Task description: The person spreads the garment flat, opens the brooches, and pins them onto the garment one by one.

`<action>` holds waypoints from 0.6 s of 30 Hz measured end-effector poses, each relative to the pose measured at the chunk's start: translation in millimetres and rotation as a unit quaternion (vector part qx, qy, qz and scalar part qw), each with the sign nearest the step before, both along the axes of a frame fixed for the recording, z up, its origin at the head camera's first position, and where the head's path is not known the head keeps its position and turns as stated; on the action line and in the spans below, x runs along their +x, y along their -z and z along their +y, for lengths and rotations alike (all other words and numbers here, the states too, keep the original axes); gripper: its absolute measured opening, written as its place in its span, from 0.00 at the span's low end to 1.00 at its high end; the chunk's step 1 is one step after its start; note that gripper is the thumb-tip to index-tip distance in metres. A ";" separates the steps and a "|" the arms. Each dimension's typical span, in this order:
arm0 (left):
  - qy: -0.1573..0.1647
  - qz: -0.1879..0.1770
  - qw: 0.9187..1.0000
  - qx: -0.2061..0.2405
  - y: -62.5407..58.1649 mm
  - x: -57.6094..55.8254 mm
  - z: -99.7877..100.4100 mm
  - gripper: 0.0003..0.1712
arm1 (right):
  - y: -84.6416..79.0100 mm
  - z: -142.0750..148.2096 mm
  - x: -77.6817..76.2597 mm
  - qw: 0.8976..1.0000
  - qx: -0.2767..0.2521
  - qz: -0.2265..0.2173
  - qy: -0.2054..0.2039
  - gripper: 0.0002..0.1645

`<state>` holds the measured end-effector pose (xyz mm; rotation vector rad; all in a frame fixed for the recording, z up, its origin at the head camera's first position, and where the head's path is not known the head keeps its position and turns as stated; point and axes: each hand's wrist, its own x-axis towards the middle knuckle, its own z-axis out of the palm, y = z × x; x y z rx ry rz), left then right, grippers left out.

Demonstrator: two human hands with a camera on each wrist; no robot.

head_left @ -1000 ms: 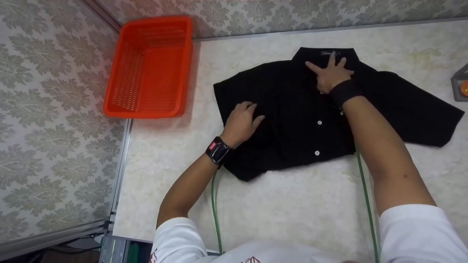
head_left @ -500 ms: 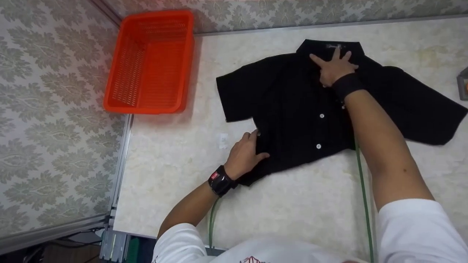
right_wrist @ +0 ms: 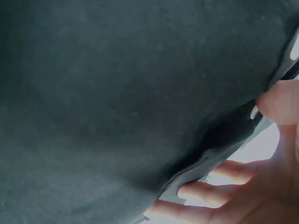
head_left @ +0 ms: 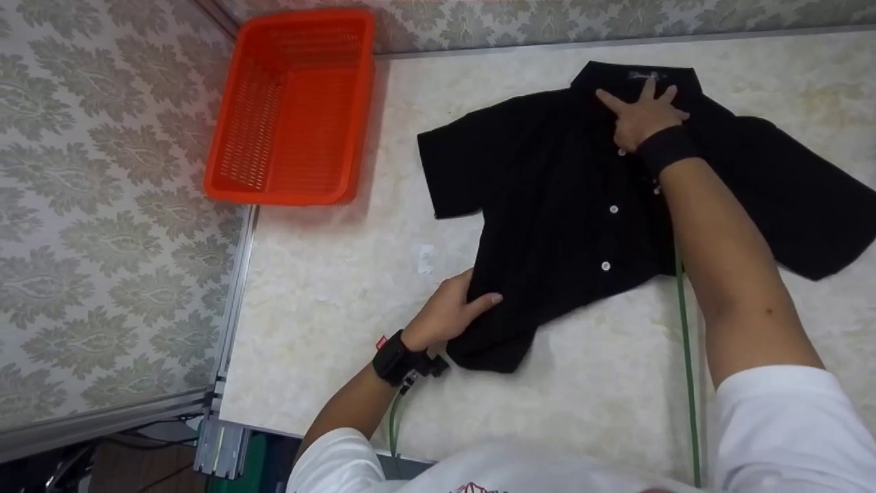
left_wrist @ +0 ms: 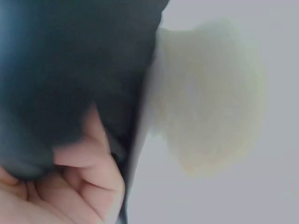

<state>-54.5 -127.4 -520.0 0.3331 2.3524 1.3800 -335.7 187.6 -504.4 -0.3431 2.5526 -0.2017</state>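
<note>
A black short-sleeved shirt (head_left: 547,157) with white buttons lies front up on the pale table (head_left: 582,397), its collar toward the back wall. My left hand (head_left: 448,308) holds the shirt's left side edge near the hem, thumb on top, the other fingers mostly hidden. The left wrist view shows that hand (left_wrist: 88,182) with bent fingers at the black cloth, somewhat blurred. Just below the collar label, my right hand (head_left: 643,123) presses on the shirt with spread fingers. In the right wrist view the fingers (right_wrist: 205,192) touch the cloth beside an opening edge.
An orange perforated basket (head_left: 284,198) stands at the table's back left corner, against the patterned wall (head_left: 102,205). A small clear sticker (head_left: 425,259) lies left of the shirt. Green cables (head_left: 686,342) run from both wrists toward the body.
My left hand has slid from the sleeve area down the shirt's left side to near the hem, and the side is now straighter, the sleeve standing apart. My right hand stays below the collar.
</note>
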 end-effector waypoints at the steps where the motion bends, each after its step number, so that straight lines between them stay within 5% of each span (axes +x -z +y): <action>1: -0.003 -0.017 0.999 0.031 -2.9 1.2 -1.0 0.29 | -0.5 0.0 -0.3 1.000 0.000 -0.001 0.001 0.51; 5: 0.002 -0.061 0.992 0.115 -15.8 5.9 -5.4 0.34 | -2.0 0.6 -1.5 1.000 0.001 -0.001 0.001 0.51; 10: 0.030 -0.092 0.984 0.147 -21.1 11.0 -11.7 0.28 | -3.6 3.9 -3.8 1.000 -0.004 0.000 -0.005 0.48; 14: 0.045 -0.129 0.977 0.166 -8.0 13.9 -17.7 0.13 | -3.5 5.3 -5.6 1.000 -0.007 0.001 -0.008 0.45; 18: 0.068 -0.178 0.962 0.196 4.4 18.2 -23.9 0.10 | -2.2 5.2 -6.9 1.000 -0.009 -0.003 -0.004 0.45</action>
